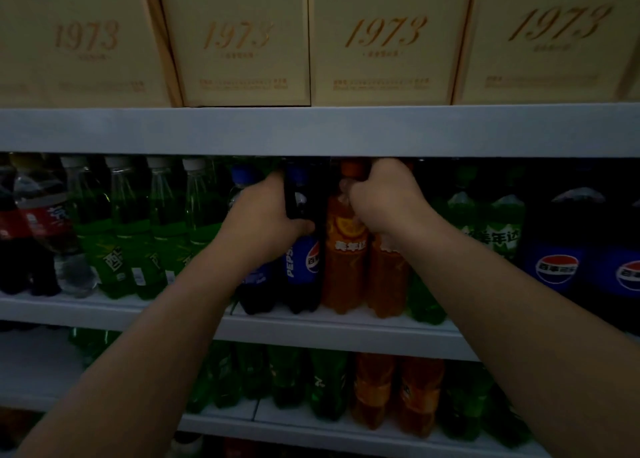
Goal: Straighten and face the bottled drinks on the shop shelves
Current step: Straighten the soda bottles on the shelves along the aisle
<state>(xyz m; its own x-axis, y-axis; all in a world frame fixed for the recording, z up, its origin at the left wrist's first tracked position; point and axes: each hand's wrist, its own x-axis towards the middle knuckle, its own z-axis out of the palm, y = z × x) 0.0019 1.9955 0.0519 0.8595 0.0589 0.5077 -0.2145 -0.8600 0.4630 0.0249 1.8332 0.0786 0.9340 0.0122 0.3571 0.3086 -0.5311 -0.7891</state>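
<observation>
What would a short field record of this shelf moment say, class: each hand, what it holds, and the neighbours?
left hand: grips Pepsi bottle, upright, label showing
right hand: curled over tops of two orange drink bottles; which one it holds is unclear
left of hands: green bottles in a row
above: cream boxes marked 1973

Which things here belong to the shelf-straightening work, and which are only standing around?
Job: left hand gripping the Pepsi bottle; right hand holding the orange soda bottles near their caps; green bottles to the left; cola bottles far left.
Not the job: beige 1973 boxes on the shelf above; grey shelf edge.
</observation>
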